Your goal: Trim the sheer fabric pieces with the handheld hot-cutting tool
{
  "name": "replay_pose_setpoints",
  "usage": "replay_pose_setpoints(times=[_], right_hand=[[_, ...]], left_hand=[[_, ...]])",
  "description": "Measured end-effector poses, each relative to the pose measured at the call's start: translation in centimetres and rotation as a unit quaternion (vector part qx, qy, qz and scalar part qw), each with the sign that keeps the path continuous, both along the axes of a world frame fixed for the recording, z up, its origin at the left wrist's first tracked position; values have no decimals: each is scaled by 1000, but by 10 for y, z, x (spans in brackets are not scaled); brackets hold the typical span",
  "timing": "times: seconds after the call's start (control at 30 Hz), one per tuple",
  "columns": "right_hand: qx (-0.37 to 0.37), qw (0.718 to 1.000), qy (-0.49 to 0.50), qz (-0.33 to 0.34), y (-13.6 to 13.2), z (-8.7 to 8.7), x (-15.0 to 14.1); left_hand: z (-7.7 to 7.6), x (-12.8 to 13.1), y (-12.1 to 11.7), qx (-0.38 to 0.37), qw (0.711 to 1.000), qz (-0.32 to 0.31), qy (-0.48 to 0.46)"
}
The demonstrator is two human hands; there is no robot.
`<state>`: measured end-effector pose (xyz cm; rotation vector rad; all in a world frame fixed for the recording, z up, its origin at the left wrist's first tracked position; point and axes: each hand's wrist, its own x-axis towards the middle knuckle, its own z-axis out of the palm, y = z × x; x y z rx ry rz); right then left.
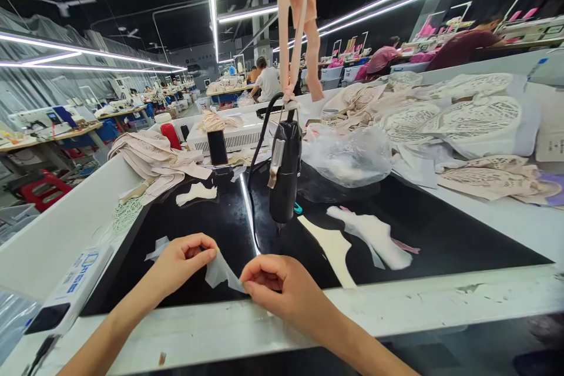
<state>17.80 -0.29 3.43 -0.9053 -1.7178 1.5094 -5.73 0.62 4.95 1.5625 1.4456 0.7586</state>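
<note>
Between my two hands a small piece of thin, translucent white material (220, 272) is held by its opposite ends. My left hand (187, 261) pinches its upper left corner between thumb and finger. The lower right tip is pinched by my right hand (282, 285). Another translucent scrap (158, 248) lies behind my left hand on the black work surface (211, 217). A black handheld tool (284, 170) hangs upright just beyond my hands. To its right lie a cream cut piece (330, 247) and a white padded piece (374, 235).
Pale lace pieces (471, 120) are heaped at the right, beside a clear plastic bag (350, 155). Layered beige fabric (154, 158) sits at the back left. A white box-shaped device (70, 285) stands at the left edge. A black cable (252, 188) loops beside the hanging tool.
</note>
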Motion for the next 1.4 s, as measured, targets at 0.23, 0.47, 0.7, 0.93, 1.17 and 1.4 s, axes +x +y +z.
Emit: replay_pose_setpoints(times=[0.23, 0.47, 0.7, 0.93, 1.17, 1.4], right_hand=[[96, 994, 33, -32, 9, 4, 3], [147, 988, -43, 15, 16, -6, -10], [190, 967, -169, -8, 28, -6, -20], [295, 899, -322, -20, 37, -11, -31], [359, 860, -363, -28, 40, -18, -32], [430, 852, -295, -52, 39, -19, -28]], left_hand=[[14, 9, -8, 17, 980, -128, -149], [-5, 3, 0, 30, 976, -152, -153], [-11, 2, 8, 82, 992, -90, -15], [-3, -59, 17, 149, 966, 89, 192], [-13, -98, 18, 137, 941, 142, 276], [-6, -91, 18, 94, 961, 131, 223]])
